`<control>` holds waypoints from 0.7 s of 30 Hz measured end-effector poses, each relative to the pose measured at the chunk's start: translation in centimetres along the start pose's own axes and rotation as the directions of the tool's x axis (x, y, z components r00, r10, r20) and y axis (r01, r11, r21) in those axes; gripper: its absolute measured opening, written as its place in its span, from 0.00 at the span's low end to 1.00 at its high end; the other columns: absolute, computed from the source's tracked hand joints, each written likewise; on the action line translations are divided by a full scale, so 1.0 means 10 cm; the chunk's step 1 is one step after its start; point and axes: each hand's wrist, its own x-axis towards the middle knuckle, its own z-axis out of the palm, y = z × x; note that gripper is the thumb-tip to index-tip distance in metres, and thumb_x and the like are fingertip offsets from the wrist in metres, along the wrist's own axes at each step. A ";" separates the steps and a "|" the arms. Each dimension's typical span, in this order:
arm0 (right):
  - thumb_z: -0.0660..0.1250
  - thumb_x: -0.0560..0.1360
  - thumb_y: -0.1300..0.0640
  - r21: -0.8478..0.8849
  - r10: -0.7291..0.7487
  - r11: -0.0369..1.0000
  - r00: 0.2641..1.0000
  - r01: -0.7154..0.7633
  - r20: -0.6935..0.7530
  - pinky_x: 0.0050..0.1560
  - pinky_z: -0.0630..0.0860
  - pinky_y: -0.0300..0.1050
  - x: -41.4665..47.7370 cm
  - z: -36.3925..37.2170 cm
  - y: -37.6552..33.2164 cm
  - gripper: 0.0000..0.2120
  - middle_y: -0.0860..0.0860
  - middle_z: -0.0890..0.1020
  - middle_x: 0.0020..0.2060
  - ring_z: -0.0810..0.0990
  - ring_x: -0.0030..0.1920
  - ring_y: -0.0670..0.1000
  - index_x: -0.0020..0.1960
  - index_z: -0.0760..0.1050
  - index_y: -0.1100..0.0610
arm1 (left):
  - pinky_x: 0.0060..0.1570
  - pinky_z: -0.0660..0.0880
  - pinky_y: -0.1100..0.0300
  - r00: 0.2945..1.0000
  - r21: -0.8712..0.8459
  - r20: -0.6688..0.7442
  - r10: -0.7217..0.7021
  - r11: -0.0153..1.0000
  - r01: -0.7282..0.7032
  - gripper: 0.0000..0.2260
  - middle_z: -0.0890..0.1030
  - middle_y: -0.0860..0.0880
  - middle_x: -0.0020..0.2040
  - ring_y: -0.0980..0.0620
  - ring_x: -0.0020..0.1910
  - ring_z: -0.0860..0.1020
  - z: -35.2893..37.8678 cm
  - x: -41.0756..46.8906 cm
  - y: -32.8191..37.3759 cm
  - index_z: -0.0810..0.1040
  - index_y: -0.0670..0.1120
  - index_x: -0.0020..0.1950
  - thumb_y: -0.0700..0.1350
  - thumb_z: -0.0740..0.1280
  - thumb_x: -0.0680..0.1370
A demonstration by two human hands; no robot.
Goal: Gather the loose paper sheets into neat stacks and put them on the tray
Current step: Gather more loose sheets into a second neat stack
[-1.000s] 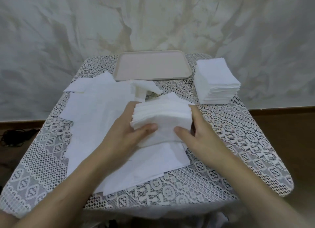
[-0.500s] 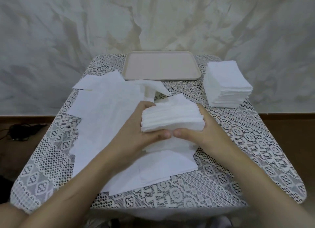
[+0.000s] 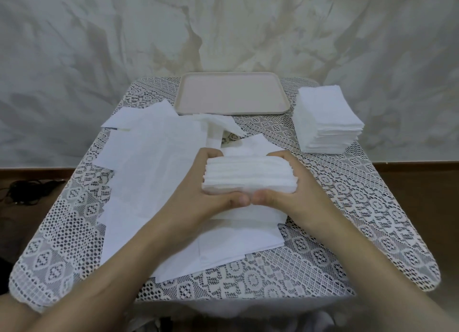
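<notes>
Loose sheets lie spread at my left. My left hand curls round one end of a thick stack, my right hand round the other, thumbs touching in front. The stack's long side runs left to right. The tray lies straight ahead, equally near both hands. A finished pile sits far right.
</notes>
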 end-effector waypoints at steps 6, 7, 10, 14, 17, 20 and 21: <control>0.84 0.62 0.52 -0.003 -0.003 1.000 1.000 0.003 0.017 0.37 0.73 0.29 0.00 -0.06 -0.04 0.24 0.36 0.82 0.38 0.79 0.39 0.36 0.52 0.75 0.49 | 0.34 0.75 0.68 1.000 0.026 0.005 -0.025 0.999 0.025 0.27 0.81 0.59 0.40 0.62 0.39 0.80 -0.09 0.02 0.06 0.68 0.47 0.57 0.40 0.79 0.65; 0.83 0.62 0.51 -0.015 0.006 1.000 1.000 -0.005 0.031 0.37 0.73 0.30 0.00 -0.08 -0.04 0.24 0.36 0.82 0.38 0.79 0.39 0.36 0.52 0.75 0.49 | 0.34 0.75 0.68 1.000 0.040 0.008 -0.020 0.999 0.019 0.28 0.81 0.60 0.40 0.62 0.39 0.80 -0.12 0.02 0.07 0.69 0.47 0.57 0.41 0.81 0.64; 0.85 0.60 0.51 -0.042 0.023 0.999 0.998 -0.021 0.054 0.40 0.74 0.30 -0.02 -0.07 -0.01 0.27 0.37 0.84 0.42 0.82 0.43 0.37 0.54 0.75 0.47 | 0.38 0.75 0.69 0.999 0.087 0.021 -0.027 0.996 0.025 0.28 0.83 0.60 0.43 0.62 0.43 0.81 -0.13 -0.01 0.05 0.71 0.47 0.57 0.43 0.82 0.64; 0.85 0.59 0.52 -0.002 -0.011 1.000 1.000 0.012 0.014 0.42 0.75 0.30 -0.02 0.00 -0.01 0.26 0.40 0.85 0.45 0.83 0.46 0.39 0.52 0.77 0.43 | 0.41 0.73 0.72 0.999 0.146 0.034 0.009 0.989 -0.014 0.23 0.82 0.64 0.43 0.66 0.44 0.80 -0.04 -0.01 0.04 0.72 0.48 0.56 0.40 0.80 0.67; 0.83 0.60 0.51 -0.003 -0.044 0.999 0.999 0.044 0.000 0.40 0.74 0.31 -0.01 -0.02 -0.01 0.21 0.40 0.84 0.42 0.82 0.43 0.38 0.47 0.78 0.39 | 0.40 0.72 0.72 1.000 0.171 0.019 0.021 0.985 -0.024 0.24 0.82 0.64 0.43 0.67 0.44 0.79 -0.06 0.02 0.03 0.73 0.51 0.55 0.41 0.83 0.68; 0.83 0.58 0.46 -0.047 -0.026 0.999 0.999 0.027 0.025 0.41 0.74 0.33 -0.01 0.00 -0.02 0.23 0.41 0.84 0.43 0.81 0.43 0.39 0.49 0.78 0.41 | 0.42 0.72 0.68 1.000 0.226 0.022 0.007 0.974 -0.011 0.20 0.82 0.62 0.45 0.63 0.46 0.79 -0.07 0.00 0.02 0.75 0.61 0.50 0.48 0.82 0.67; 0.83 0.60 0.47 -0.057 -0.027 0.998 0.999 0.029 0.025 0.41 0.74 0.32 -0.02 -0.02 -0.01 0.21 0.41 0.84 0.43 0.81 0.43 0.40 0.49 0.78 0.43 | 0.43 0.71 0.65 1.000 0.223 0.023 0.006 0.975 -0.011 0.19 0.82 0.60 0.45 0.61 0.46 0.79 -0.08 0.00 0.02 0.75 0.61 0.49 0.48 0.81 0.68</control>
